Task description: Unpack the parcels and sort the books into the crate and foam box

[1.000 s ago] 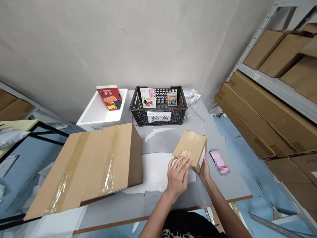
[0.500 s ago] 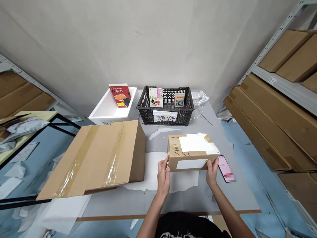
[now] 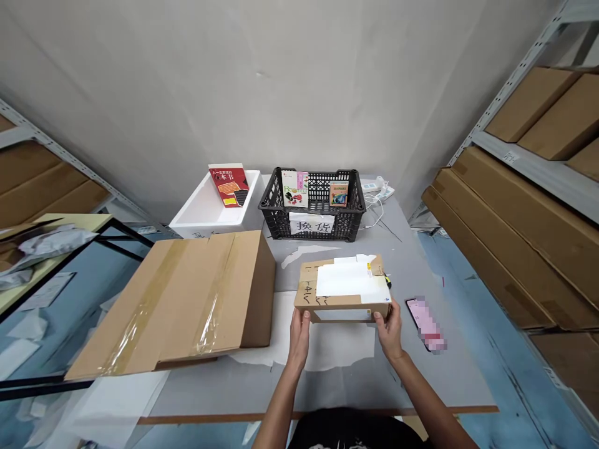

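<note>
A small brown cardboard parcel with a white label on top and black handwriting lies flat on the grey table. My left hand grips its near left corner, thumb up against the side. My right hand holds its near right corner the same way. The parcel rests on a white sheet of paper.
A large taped cardboard box lies to the left. Behind stand a white foam box with a red book and a black labelled basket holding books. A phone lies right of the parcel. Shelves of cartons line the right.
The parcel was tilted on an edge, plain side up; it has been turned over and laid flat, label up, and shifted slightly left. Both hands moved to its near corners.
</note>
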`<state>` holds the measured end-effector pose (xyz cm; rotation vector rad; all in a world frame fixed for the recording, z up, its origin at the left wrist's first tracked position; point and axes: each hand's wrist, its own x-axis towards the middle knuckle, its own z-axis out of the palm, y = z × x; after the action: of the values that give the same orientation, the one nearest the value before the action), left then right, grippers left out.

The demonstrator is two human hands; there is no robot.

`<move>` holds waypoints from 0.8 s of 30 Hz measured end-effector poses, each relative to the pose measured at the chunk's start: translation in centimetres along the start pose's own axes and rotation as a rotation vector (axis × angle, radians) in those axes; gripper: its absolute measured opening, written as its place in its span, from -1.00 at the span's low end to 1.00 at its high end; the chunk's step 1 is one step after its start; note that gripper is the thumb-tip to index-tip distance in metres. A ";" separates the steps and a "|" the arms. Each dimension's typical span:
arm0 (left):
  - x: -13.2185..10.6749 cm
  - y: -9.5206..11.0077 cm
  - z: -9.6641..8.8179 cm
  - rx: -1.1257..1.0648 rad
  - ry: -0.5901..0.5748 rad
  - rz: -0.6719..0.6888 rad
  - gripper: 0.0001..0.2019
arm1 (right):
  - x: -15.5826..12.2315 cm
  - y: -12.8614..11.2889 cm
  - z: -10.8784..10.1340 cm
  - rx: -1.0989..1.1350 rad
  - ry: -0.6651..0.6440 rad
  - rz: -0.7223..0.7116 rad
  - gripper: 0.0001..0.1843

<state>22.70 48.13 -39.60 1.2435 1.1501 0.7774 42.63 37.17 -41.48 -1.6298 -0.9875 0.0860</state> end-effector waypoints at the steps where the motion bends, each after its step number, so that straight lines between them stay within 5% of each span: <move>1: 0.3 -0.1 0.0 -0.017 0.002 -0.031 -0.32 | 0.3 -0.6 0.0 -0.012 -0.033 -0.019 -0.44; 5: 1.7 -0.5 -0.3 -0.051 0.042 -0.182 -0.34 | 2.1 -3.2 -0.1 -0.084 -0.219 -0.101 -0.42; 10: 3.0 -1.3 -0.2 -0.090 -0.043 -0.324 -0.32 | 4.0 -5.9 0.4 -0.232 -0.389 -0.237 -0.37; 16: 3.7 -2.7 -0.5 0.048 -0.044 -0.465 -0.33 | 6.2 -7.3 0.8 -0.302 -0.544 -0.310 -0.28; 20: 4.7 -3.1 -1.2 0.115 0.003 -0.484 -0.37 | 9.3 -6.6 1.1 -0.380 -0.631 -0.160 -0.27; 24: 5.3 -2.6 -0.9 0.059 -0.097 -0.512 -0.45 | 12.9 -6.4 2.0 -0.589 -0.695 0.089 -0.39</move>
<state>23.02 52.82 -43.31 0.9594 1.3419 0.2978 46.32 46.71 -31.07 -2.2501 -1.5663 0.4853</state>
